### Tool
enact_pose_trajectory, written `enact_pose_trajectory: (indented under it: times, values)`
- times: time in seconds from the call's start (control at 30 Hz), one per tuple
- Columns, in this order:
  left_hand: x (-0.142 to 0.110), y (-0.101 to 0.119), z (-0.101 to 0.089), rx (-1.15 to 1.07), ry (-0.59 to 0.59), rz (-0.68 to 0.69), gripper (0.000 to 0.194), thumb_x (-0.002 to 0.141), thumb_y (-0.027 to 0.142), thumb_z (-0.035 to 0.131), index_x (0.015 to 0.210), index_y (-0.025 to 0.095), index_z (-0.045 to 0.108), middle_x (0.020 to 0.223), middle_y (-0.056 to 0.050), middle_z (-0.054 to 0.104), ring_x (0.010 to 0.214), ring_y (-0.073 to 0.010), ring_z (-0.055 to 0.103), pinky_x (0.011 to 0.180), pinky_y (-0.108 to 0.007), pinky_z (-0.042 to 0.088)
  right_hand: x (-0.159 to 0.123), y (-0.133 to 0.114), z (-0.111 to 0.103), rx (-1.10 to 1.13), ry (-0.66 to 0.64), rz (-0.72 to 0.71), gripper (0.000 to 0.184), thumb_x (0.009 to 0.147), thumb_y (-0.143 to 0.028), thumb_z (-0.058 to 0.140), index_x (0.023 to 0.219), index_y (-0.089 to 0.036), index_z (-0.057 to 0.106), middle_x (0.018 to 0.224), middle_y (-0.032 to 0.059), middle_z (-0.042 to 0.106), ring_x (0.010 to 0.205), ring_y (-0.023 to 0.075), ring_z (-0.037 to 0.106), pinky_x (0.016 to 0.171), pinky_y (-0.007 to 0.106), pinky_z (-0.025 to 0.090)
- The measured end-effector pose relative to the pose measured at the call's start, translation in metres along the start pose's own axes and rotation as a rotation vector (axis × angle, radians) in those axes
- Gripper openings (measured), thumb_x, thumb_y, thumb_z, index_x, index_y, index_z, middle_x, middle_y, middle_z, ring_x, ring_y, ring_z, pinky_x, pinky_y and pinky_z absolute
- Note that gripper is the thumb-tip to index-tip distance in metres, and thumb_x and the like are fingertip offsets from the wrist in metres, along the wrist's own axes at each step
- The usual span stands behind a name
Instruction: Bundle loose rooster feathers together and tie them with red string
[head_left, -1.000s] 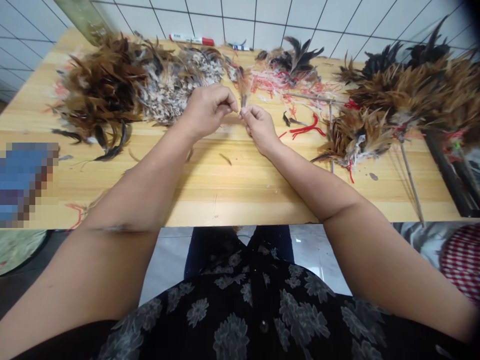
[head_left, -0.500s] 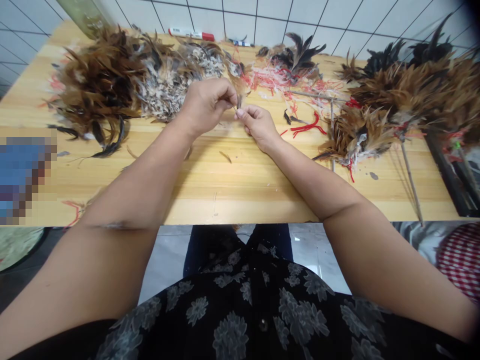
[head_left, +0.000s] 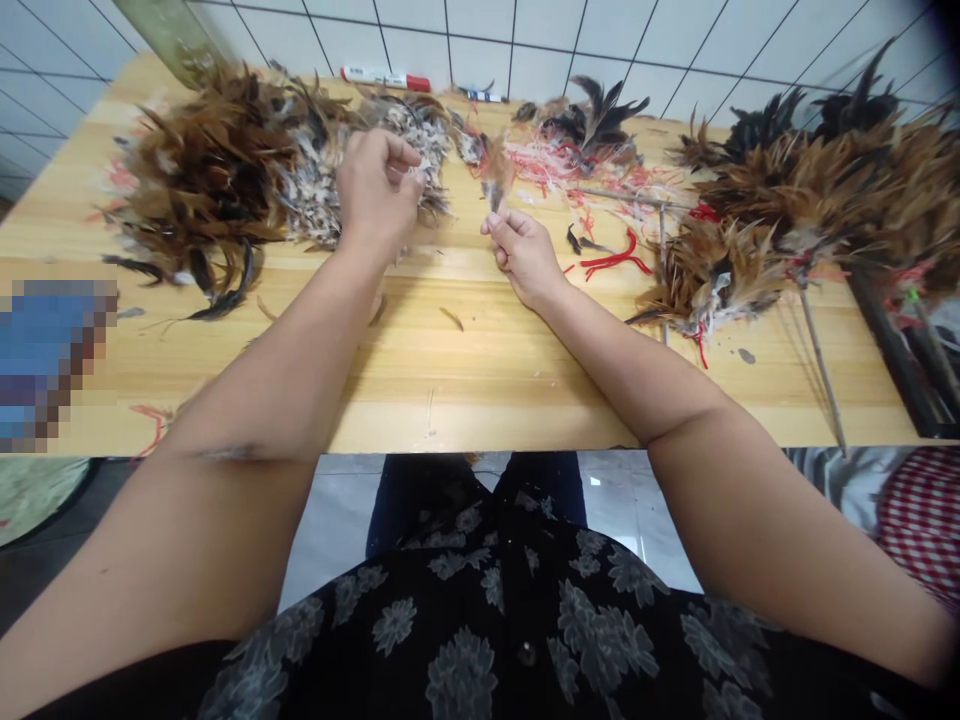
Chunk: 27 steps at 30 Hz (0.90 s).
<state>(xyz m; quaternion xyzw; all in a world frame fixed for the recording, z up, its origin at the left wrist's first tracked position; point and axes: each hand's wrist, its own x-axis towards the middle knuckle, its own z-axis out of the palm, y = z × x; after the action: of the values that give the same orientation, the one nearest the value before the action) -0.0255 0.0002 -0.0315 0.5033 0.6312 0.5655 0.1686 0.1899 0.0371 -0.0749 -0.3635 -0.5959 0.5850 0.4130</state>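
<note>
My right hand (head_left: 527, 258) pinches a small bunch of feathers (head_left: 495, 178) by its lower end, the brown, wispy tips pointing away from me. Over the pile of grey-white feathers (head_left: 319, 190), my left hand (head_left: 379, 190) has its thumb and fingers apart; I see nothing held between them. Left of that pile lies a large heap of brown feathers (head_left: 210, 160). Red strings (head_left: 616, 257) and a few dark feather scraps rest on the wood to the right of my right hand.
Along the tiled wall lie a red-and-white marker (head_left: 385, 78) and tangled pink and red strands (head_left: 555, 168). Feather bundles on sticks (head_left: 814, 190) fill the right side, with a smaller brown bundle (head_left: 709, 265) nearer. A pixelated blue object (head_left: 49, 350) sits at the left edge.
My left hand has left the feather bunch and moved left to the grey-white pile, its fingers parting. My right hand stays nearly in place, still holding the bunch.
</note>
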Motion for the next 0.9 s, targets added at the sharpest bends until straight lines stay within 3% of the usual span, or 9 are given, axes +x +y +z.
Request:
enact_pose_trajectory:
  times: [0.1,0.2,0.4,0.53,0.73,0.9]
  values:
    - [0.009,-0.019,-0.007,0.079,-0.003,0.034,0.04,0.101,0.004,0.106,0.092,0.025,0.073,0.095,-0.003,0.056,0.1,-0.0262,0.047,0.124,-0.044,0.043,0.002,0.001,-0.001,0.002,-0.014,-0.011,0.066,0.106,-0.079,0.092,0.09,-0.028,0.053,0.07,-0.0105,0.035,0.062,0.0092,0.038,0.057,0.024,0.029]
    - [0.012,-0.03,-0.008,0.199,-0.072,0.114,0.038,0.097,0.006,0.105,0.083,0.026,0.076,0.096,-0.007,0.051,0.117,-0.0307,0.046,0.138,-0.049,0.033,0.001,0.0,0.0,0.007,-0.02,-0.015,0.064,0.107,-0.072,0.094,0.089,-0.028,0.053,0.069,-0.011,0.037,0.061,0.0089,0.037,0.056,0.024,0.029]
    - [0.012,-0.044,0.003,0.166,-0.235,0.141,0.032,0.092,0.03,0.105,0.077,0.032,0.077,0.092,-0.01,0.044,0.132,-0.0373,0.038,0.139,-0.049,0.031,-0.005,-0.004,0.006,0.007,0.01,-0.026,0.061,0.108,-0.071,0.093,0.087,-0.027,0.058,0.066,-0.0101,0.042,0.064,0.0109,0.041,0.06,0.025,0.034]
    - [0.014,-0.05,0.001,0.125,-0.287,0.157,0.042,0.091,0.04,0.109,0.076,0.034,0.071,0.088,-0.009,0.043,0.137,-0.0387,0.038,0.144,-0.05,0.028,-0.005,-0.003,0.008,-0.011,0.01,-0.03,0.064,0.102,-0.075,0.098,0.084,-0.027,0.059,0.065,-0.0097,0.042,0.065,0.0115,0.043,0.061,0.026,0.035]
    - [0.014,-0.042,-0.004,0.319,-0.307,0.133,0.051,0.099,0.038,0.104,0.071,0.033,0.062,0.091,-0.01,0.049,0.137,-0.0386,0.04,0.146,-0.051,0.025,-0.003,0.001,0.007,-0.015,-0.003,-0.045,0.064,0.104,-0.075,0.096,0.083,-0.026,0.06,0.065,-0.0088,0.043,0.067,0.0116,0.042,0.063,0.026,0.036]
    - [0.004,-0.016,-0.011,0.302,-0.471,0.21,0.031,0.114,0.04,0.087,0.09,0.031,0.069,0.103,-0.006,0.068,0.143,-0.0351,0.047,0.143,-0.052,0.027,-0.001,0.007,0.004,-0.049,-0.005,-0.084,0.065,0.104,-0.079,0.093,0.085,-0.026,0.06,0.07,-0.0072,0.045,0.071,0.0128,0.046,0.066,0.026,0.039]
